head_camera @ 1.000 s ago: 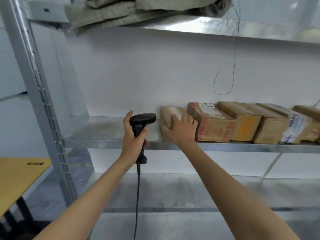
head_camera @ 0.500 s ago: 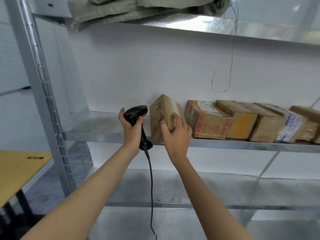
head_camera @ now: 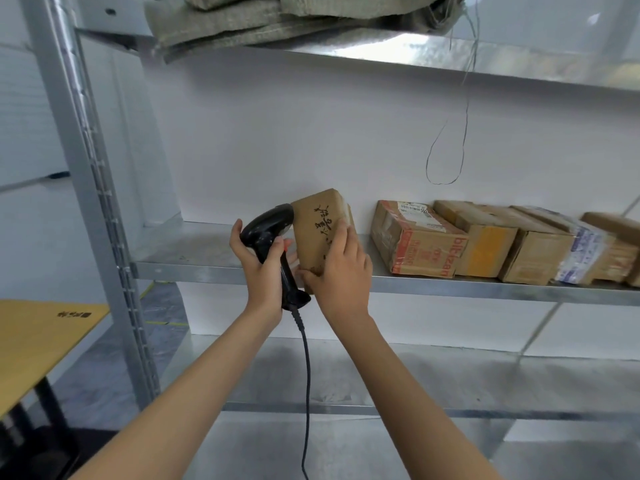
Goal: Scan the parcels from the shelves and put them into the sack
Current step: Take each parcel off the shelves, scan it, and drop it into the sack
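Note:
My right hand (head_camera: 341,271) grips a small brown cardboard parcel (head_camera: 317,230) with black handwriting, held tilted up on end just in front of the middle shelf (head_camera: 194,268). My left hand (head_camera: 258,268) holds a black corded barcode scanner (head_camera: 268,233), its head touching the parcel's left edge. Several more taped brown parcels (head_camera: 419,240) stand in a row on the shelf to the right. Folded grey-green woven sacks (head_camera: 277,22) lie on the top shelf.
A grey metal upright (head_camera: 86,188) of the rack stands at the left. A yellow table (head_camera: 38,337) is at the lower left. A lower shelf (head_camera: 450,375) runs under my arms. A thin thread loop (head_camera: 446,157) hangs from above.
My right hand took the leftmost parcel, tipped it upright and lifted it off the shelf to the left. My left hand brought the scanner up against it.

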`<state>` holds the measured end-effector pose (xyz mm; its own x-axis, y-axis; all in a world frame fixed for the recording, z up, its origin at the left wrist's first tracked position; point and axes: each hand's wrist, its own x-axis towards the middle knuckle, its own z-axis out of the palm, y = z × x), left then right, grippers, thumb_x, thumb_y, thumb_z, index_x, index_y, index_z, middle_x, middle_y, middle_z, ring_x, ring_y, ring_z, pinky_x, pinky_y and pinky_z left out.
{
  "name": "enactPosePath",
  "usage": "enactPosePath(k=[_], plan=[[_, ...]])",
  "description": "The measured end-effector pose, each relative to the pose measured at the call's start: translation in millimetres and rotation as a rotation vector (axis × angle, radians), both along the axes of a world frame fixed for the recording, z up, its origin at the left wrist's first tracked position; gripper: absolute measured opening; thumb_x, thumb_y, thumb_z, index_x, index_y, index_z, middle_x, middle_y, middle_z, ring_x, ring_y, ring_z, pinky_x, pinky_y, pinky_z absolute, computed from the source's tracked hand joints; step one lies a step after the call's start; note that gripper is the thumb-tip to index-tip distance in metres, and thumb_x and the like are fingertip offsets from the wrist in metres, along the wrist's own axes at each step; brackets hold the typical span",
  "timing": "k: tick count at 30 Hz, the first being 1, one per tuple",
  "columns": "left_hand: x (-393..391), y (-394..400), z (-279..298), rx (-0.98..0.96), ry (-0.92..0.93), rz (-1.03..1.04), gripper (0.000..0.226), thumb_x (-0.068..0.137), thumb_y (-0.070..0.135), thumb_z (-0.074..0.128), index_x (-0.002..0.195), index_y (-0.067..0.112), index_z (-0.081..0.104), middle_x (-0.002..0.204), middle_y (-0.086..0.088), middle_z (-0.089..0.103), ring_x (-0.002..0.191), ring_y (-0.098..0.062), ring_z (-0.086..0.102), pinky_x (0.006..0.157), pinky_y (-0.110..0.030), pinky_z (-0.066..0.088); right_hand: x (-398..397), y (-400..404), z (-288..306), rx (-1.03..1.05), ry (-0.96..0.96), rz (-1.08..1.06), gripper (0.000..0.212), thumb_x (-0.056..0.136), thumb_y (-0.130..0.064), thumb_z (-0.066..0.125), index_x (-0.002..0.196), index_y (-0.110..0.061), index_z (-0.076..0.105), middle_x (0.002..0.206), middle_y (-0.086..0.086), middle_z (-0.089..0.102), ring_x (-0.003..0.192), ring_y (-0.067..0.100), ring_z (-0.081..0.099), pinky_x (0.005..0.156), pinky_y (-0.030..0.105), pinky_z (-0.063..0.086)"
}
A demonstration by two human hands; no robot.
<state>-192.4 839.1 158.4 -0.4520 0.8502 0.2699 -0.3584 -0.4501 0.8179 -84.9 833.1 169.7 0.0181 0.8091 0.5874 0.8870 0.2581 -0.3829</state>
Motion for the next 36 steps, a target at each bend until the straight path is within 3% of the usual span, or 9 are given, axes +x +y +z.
enactPosePath(k=[4, 8, 11, 18, 21, 23, 26, 31, 36], plan=[[4, -5, -3, 0.029, 0.06, -0.055, 0.068, 0.103, 0.008, 0.056, 0.149, 0.045, 0.023, 0.138, -0.014, 0.058, 0.114, -0.018, 0.069, 0.102, -0.041, 0.055, -1, 2, -2, 0.036, -0.029, -0.126, 0.11, 0.079, -0.051, 0.075, 0.156, -0.004, 0.012, 0.159, 0.018, 0.025, 0.139, 0.035, 0.037, 0.109, 0.046, 0.037], [4, -4, -1, -0.023, -0.091, -0.097, 0.065, 0.104, 0.012, 0.057, 0.147, 0.047, 0.023, 0.11, -0.013, 0.069, 0.102, -0.028, 0.075, 0.095, -0.042, 0.056, 12, 1, -12, 0.096, 0.164, -0.023, 0.097, 0.079, -0.038, 0.072, 0.156, -0.007, 0.022, 0.151, 0.02, 0.034, 0.125, 0.038, 0.044, 0.103, 0.045, 0.039], [-1, 2, 2, -0.086, -0.225, -0.047, 0.067, 0.104, 0.011, 0.055, 0.151, 0.041, 0.019, 0.116, -0.015, 0.067, 0.105, -0.027, 0.072, 0.096, -0.044, 0.052, 21, -3, -25, 0.154, 0.309, 0.068, 0.095, 0.079, -0.033, 0.074, 0.156, -0.014, 0.023, 0.147, 0.014, 0.036, 0.124, 0.03, 0.044, 0.103, 0.043, 0.043], [-7, 5, 2, -0.158, -0.319, -0.164, 0.059, 0.106, 0.012, 0.053, 0.151, 0.036, 0.024, 0.103, -0.005, 0.066, 0.084, -0.011, 0.069, 0.069, -0.034, 0.056, 25, -8, -25, 0.051, 0.699, 0.367, 0.08, 0.084, -0.038, 0.07, 0.152, -0.032, 0.027, 0.139, -0.014, 0.03, 0.119, -0.017, 0.035, 0.087, -0.004, 0.035], [-7, 1, 2, -0.143, -0.28, -0.167, 0.058, 0.106, 0.014, 0.053, 0.15, 0.037, 0.025, 0.097, -0.002, 0.068, 0.083, -0.009, 0.071, 0.06, -0.026, 0.058, 31, -4, -19, -0.041, 0.667, 0.364, 0.073, 0.092, -0.036, 0.068, 0.153, -0.03, 0.028, 0.141, -0.012, 0.03, 0.116, -0.005, 0.038, 0.082, -0.007, 0.032], [-6, 0, 2, -0.117, -0.24, -0.137, 0.059, 0.105, 0.014, 0.054, 0.151, 0.037, 0.024, 0.096, -0.001, 0.07, 0.085, -0.009, 0.073, 0.064, -0.029, 0.06, 36, -1, -14, -0.096, 0.605, 0.357, 0.078, 0.093, -0.036, 0.068, 0.156, -0.024, 0.024, 0.148, -0.006, 0.034, 0.123, 0.002, 0.037, 0.092, -0.002, 0.034], [-3, -3, 3, -0.094, -0.187, -0.114, 0.06, 0.105, 0.017, 0.055, 0.149, 0.043, 0.024, 0.094, 0.002, 0.076, 0.091, -0.01, 0.075, 0.083, -0.044, 0.058, 37, 1, -7, -0.106, 0.521, 0.327, 0.08, 0.096, -0.027, 0.066, 0.159, -0.018, 0.018, 0.152, 0.003, 0.041, 0.134, 0.018, 0.044, 0.112, 0.034, 0.041], [10, -11, 6, -0.086, -0.139, -0.097, 0.063, 0.104, 0.019, 0.058, 0.147, 0.05, 0.024, 0.126, -0.016, 0.068, 0.11, -0.024, 0.072, 0.099, -0.054, 0.054, 26, 2, -1, -0.025, 0.269, 0.217, 0.092, 0.094, -0.03, 0.069, 0.16, -0.017, 0.006, 0.164, 0.014, 0.011, 0.147, 0.033, 0.026, 0.118, 0.046, 0.03], [15, -13, 7, -0.044, -0.136, -0.096, 0.063, 0.103, 0.018, 0.059, 0.147, 0.049, 0.025, 0.103, -0.004, 0.077, 0.095, -0.015, 0.075, 0.08, -0.039, 0.06, 25, 4, -6, -0.06, 0.241, 0.097, 0.12, 0.074, -0.068, 0.072, 0.159, -0.02, 0.002, 0.164, 0.013, 0.003, 0.145, 0.037, 0.022, 0.115, 0.054, 0.029]])
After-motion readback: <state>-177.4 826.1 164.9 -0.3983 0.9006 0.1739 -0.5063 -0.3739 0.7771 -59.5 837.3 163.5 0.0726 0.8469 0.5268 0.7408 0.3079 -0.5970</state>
